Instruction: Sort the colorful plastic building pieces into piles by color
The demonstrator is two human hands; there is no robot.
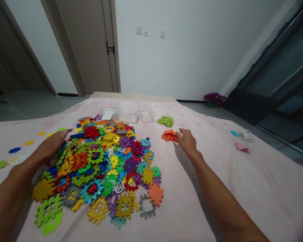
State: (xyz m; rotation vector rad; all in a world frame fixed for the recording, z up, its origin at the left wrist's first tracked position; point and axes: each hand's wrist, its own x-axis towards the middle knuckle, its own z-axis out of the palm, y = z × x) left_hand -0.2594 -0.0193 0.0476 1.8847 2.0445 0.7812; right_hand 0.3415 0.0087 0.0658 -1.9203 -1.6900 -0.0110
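Observation:
A big heap of colourful plastic interlocking building pieces (101, 158) covers the left half of the table: toothed squares, window frames, notched discs and rods. My left hand (57, 139) lies along the heap's left edge, fingers stretched out over the pieces; its underside is hidden. Over on the right, my right hand (187, 140) has its fingertips closed at the right end of some orange building pieces (169, 135), which sit bunched on the cloth. Just behind them lies a small pile of lime-green pieces (166, 121).
Clear plastic containers (128, 111) stand behind the heap. Loose discs, including a blue one (14, 150), lie at the far left. A pink cloth-like scrap (241, 148) and a small white packet (246, 135) are at the right. A pale patterned tablecloth (242, 188) covers the table.

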